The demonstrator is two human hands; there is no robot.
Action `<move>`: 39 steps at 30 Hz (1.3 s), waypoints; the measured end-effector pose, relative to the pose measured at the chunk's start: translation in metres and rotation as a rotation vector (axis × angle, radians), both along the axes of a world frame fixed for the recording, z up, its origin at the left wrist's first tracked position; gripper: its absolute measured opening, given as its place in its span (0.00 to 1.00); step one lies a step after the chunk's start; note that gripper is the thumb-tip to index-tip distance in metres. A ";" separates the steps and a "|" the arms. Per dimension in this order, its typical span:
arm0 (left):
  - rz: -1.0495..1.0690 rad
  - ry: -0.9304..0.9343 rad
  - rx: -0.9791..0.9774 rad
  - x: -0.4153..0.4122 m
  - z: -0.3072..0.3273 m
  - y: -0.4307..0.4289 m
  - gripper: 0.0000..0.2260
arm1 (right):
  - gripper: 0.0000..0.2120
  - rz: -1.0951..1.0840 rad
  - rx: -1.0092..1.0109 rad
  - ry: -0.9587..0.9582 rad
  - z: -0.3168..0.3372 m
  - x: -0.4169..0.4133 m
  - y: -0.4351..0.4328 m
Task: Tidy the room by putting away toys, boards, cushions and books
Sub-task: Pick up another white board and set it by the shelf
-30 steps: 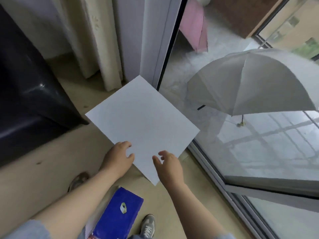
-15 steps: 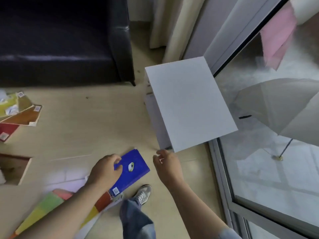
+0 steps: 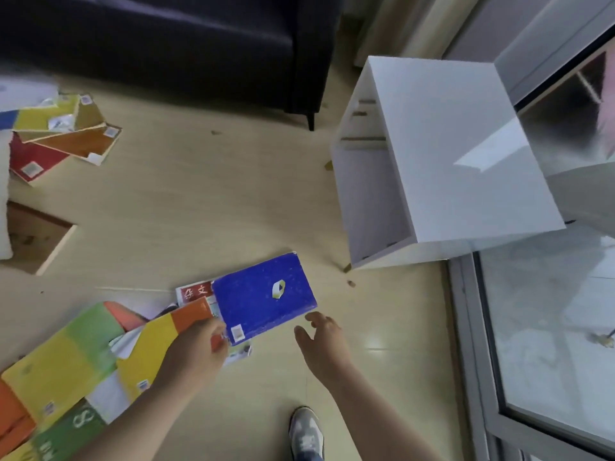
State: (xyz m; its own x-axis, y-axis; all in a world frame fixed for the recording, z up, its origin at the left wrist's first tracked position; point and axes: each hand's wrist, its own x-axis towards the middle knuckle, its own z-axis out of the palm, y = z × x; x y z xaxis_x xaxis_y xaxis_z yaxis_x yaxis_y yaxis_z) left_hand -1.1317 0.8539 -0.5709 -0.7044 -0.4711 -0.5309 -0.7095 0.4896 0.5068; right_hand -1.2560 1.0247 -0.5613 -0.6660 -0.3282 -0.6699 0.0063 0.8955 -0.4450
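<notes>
A blue book (image 3: 263,301) lies at a tilt on top of a spread of colourful books (image 3: 76,364) on the floor. My left hand (image 3: 196,347) grips the blue book's near-left corner beside its barcode label, fingers closed over the edge. Just off the book's near-right corner, my right hand (image 3: 322,337) hovers with fingers spread and nothing in it. A white open-fronted cabinet (image 3: 442,144) stands to the right, its lower shelf bare.
A second fan of books (image 3: 63,134) lies at the far left near a black sofa (image 3: 186,44). A brown board (image 3: 33,237) and a white cushion's edge (image 3: 4,201) sit at the left. Glass sliding door (image 3: 545,327) on the right; my shoe (image 3: 306,434) below.
Both hands have left the white cabinet's top. My left hand dropped to the blue book and closed on its corner; my right hand came down beside it. The view swung towards the floor.
</notes>
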 end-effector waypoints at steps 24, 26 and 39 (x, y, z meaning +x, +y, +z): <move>-0.301 -0.163 -0.360 -0.071 -0.403 -0.041 0.43 | 0.40 0.104 0.144 0.304 -0.422 -0.057 -0.027; -0.265 -0.154 -0.371 -0.058 -0.410 -0.039 0.44 | 0.40 0.133 0.178 0.328 -0.423 -0.045 -0.029; 0.003 -0.245 -0.505 0.068 -0.386 -0.092 0.39 | 0.26 0.300 -0.113 -0.029 -0.402 0.073 -0.076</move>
